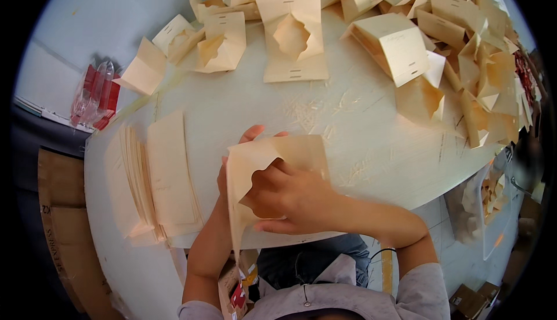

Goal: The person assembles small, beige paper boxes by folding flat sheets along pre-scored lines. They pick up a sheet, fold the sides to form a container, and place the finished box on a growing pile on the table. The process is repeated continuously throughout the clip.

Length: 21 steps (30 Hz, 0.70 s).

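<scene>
A cream card [313, 152] with a wavy-edged cutout stands folded at the near edge of the table. My left hand [223, 181] grips it from the left and behind; its fingertips show above the card's top edge, and the card hides much of the hand. Into the cutout reaches my right hand [290, 198], with the fingers bent and their tips hidden. The right thumb lies apart, below the opening. To the left of my hands are a stack of flat cream cards [171, 175] and a fanned stack [130, 175] beside it.
An opened card [293, 70] with a cutout lies at the far middle. Folded cards [487, 76] pile up at the far right. Thin paper scraps [307, 117] litter the table [232, 102]. Red packets in clear plastic [96, 93] sit far left; a clear bin [484, 204] stands right.
</scene>
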Each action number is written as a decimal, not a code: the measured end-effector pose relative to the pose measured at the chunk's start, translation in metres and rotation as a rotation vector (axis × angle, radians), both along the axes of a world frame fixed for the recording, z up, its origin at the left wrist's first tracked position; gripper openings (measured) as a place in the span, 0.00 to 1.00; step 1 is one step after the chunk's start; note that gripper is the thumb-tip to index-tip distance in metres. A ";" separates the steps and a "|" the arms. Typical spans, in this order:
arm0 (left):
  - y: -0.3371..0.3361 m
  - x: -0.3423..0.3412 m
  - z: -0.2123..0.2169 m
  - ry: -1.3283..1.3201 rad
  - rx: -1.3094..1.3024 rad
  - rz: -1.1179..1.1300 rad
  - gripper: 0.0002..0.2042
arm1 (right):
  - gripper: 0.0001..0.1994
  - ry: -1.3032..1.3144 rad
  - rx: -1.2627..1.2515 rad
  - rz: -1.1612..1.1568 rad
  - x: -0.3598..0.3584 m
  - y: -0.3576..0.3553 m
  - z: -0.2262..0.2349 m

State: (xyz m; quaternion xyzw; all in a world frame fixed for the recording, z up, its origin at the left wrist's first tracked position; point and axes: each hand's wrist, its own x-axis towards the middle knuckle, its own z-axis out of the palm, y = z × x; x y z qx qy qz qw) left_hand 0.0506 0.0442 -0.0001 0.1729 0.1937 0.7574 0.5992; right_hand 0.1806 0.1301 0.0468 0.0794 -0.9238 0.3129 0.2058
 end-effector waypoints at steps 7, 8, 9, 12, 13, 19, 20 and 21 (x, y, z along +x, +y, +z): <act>-0.001 -0.009 0.010 0.108 0.042 0.176 0.31 | 0.14 0.392 -0.223 -0.024 -0.002 0.012 -0.014; -0.001 -0.010 0.011 0.050 0.029 0.205 0.31 | 0.13 0.453 -0.214 -0.053 0.002 0.017 -0.012; -0.003 -0.012 0.011 -0.007 0.013 0.246 0.31 | 0.12 0.529 -0.132 -0.131 0.005 0.023 -0.006; -0.012 -0.036 -0.001 -0.154 0.078 0.150 0.32 | 0.11 0.672 -0.084 -0.340 0.011 0.029 0.008; -0.012 -0.038 0.002 -0.161 0.104 0.147 0.32 | 0.11 0.689 -0.156 -0.359 0.009 0.029 0.006; -0.012 -0.025 0.027 0.438 0.196 0.389 0.37 | 0.15 0.668 -0.192 -0.401 0.002 0.027 -0.009; -0.011 -0.028 0.026 0.525 0.244 0.402 0.38 | 0.16 0.639 -0.194 -0.354 0.003 0.025 -0.012; -0.012 -0.029 0.023 0.611 0.280 0.413 0.39 | 0.18 0.605 -0.205 -0.311 0.004 0.023 -0.014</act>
